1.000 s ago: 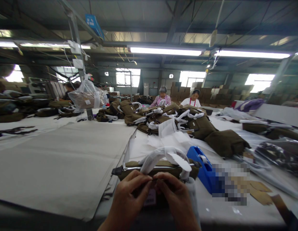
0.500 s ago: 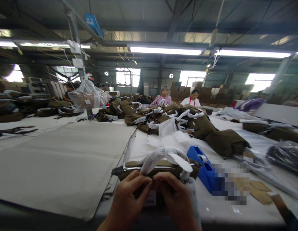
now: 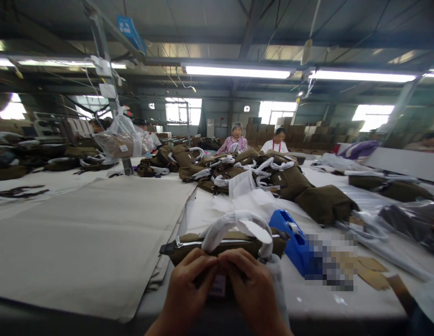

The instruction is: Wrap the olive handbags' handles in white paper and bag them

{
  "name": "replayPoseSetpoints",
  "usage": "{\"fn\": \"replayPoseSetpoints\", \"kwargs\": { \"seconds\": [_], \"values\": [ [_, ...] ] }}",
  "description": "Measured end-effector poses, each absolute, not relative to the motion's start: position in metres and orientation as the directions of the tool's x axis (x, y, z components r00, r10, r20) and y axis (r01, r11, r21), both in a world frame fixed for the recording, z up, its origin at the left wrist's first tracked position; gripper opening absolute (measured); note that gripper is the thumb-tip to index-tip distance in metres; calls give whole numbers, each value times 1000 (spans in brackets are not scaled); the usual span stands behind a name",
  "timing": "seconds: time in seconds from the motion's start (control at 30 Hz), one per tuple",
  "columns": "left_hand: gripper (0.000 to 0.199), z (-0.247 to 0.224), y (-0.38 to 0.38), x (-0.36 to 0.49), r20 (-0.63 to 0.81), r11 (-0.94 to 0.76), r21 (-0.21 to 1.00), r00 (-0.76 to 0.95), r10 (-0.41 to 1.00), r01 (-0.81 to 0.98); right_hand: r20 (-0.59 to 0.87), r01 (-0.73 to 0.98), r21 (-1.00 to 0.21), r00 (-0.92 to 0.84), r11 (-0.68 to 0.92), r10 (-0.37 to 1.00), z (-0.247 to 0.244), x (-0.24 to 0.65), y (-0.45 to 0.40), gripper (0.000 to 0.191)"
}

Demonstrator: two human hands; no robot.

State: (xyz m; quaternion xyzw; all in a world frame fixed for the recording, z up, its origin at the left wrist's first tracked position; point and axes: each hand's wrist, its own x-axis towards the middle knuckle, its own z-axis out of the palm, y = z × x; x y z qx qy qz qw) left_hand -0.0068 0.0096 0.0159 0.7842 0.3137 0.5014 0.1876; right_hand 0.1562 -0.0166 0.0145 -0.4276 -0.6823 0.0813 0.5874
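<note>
An olive-brown handbag [image 3: 234,246] stands at the front edge of the table, its silver zipper along the top. White wrapping covers its looped handle [image 3: 220,231], and a loose white strip hangs from the loop. My left hand [image 3: 190,284] and my right hand [image 3: 250,284] meet at the bag's near face, just under the handle. Both have thumb and fingers pinched together, tip to tip. Whatever sits between the fingertips is too small or hidden to make out. A pale label [image 3: 217,284] shows below them, partly covered.
To the right of the bag is a blue tape dispenser [image 3: 290,242]. Large grey sheets [image 3: 90,233] lie stacked on the left. More olive bags [image 3: 287,179] with wrapped handles are heaped beyond, and two people sit behind them. Brown paper pieces [image 3: 373,270] lie at right.
The view has shifted slightly. Both hands stay pinched together at the bag's front, with barely any movement. At the far right edge, part of another person's hand has appeared by the plastic-wrapped bag.
</note>
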Motion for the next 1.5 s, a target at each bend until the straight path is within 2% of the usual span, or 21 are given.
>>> {"fn": "replayPoseSetpoints", "kwargs": {
  "seconds": [0.1,0.23,0.3,0.33,0.37,0.43,0.5,0.57,0.7,0.77,0.87,0.93,1.0,1.07,1.1,1.17,1.23,1.27,1.4,1.5],
  "values": [
    [16,19,6,-18,717,-752,573,244,653,326,733,512,-617,94,598,674,16,164,-22,21],
    [25,8,3,-55,805,-693,518,-13,593,502,819,677,-519,218,522,530,-4,194,-45,23],
    [27,-11,8,-75,803,-644,548,-120,584,533,839,758,-492,281,429,466,-24,215,-56,20],
    [34,-24,14,-83,775,-615,589,-151,614,524,813,771,-535,358,347,459,-34,224,-58,20],
    [47,-37,20,-88,719,-574,651,-162,675,496,756,756,-603,439,256,485,-44,232,-57,27],
    [77,-63,34,-89,540,-462,793,-106,835,397,587,646,-749,548,144,597,-60,243,-48,56],
    [95,-81,47,-79,354,-336,883,4,935,327,450,544,-828,506,132,736,-66,247,-33,74],
    [100,-83,55,-64,253,-262,916,69,965,305,410,520,-838,396,168,822,-62,248,-19,78],
    [85,-49,56,-46,250,-240,905,19,968,350,411,628,-766,311,139,857,-23,254,-6,74],
    [76,-29,56,-49,220,-203,857,20,975,474,343,721,-693,308,18,887,3,259,-4,68],
    [69,-13,62,-58,135,-156,749,82,987,644,184,855,-469,340,-222,922,36,262,3,66],
    [72,-10,70,-60,147,-138,711,46,988,690,235,910,-321,345,-263,909,49,256,12,62],
    [76,-6,79,-56,328,-240,636,25,945,733,358,959,-265,196,-102,913,53,244,23,56],
    [69,-1,85,-43,500,-452,451,202,842,770,373,941,-287,-61,178,926,47,226,32,51],
    [61,2,86,-35,509,-557,337,351,786,759,340,904,-313,-180,291,923,41,217,34,52],
    [52,9,87,-17,378,-689,198,594,710,697,266,852,-344,-315,395,911,26,200,34,64],
    [48,14,83,-4,257,-727,159,683,684,668,256,852,-336,-327,400,910,15,191,29,80],
    [48,17,80,0,238,-733,154,695,679,663,262,850,-341,-326,403,908,14,190,26,80],
    [37,27,79,5,230,-722,141,687,689,677,244,882,-322,-273,344,930,30,197,25,39],
    [41,24,93,10,266,-691,112,649,713,714,276,942,-261,-138,212,951,36,202,39,44]
  ]
}}
